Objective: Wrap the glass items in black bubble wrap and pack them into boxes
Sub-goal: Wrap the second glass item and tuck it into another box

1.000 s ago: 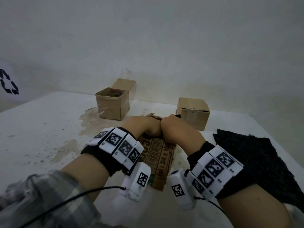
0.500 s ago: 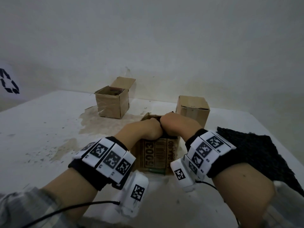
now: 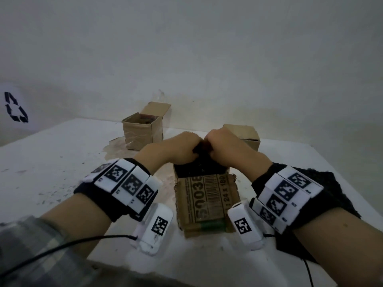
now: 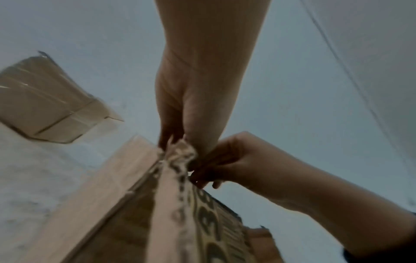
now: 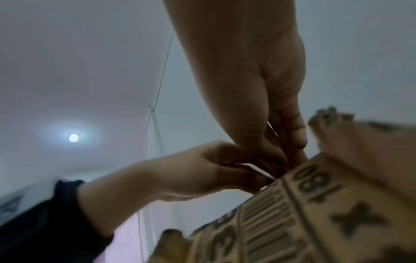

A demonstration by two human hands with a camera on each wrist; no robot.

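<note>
A printed cardboard box (image 3: 207, 204) stands upright on the white table (image 3: 51, 162) in front of me. A bundle of black bubble wrap (image 3: 199, 169) fills its open top. My left hand (image 3: 183, 149) and right hand (image 3: 222, 146) meet over it, fingers curled and pinching the top of the black wrap; what is inside the wrap is hidden. In the left wrist view the left hand (image 4: 178, 140) reaches in behind the box (image 4: 162, 213) edge. In the right wrist view the right hand (image 5: 283, 147) pinches just above the box (image 5: 315, 213) rim.
A loose sheet of black bubble wrap (image 3: 331, 191) lies on the table at my right. An open cardboard box (image 3: 143, 132) stands at the back left, a closed one (image 3: 247, 134) at the back right, both near the wall. The table's near edge is close below my wrists.
The printed box, tilted toward me a second ago, now stands upright. Both hands have risen to its top, and the black wrap now shows above the rim.
</note>
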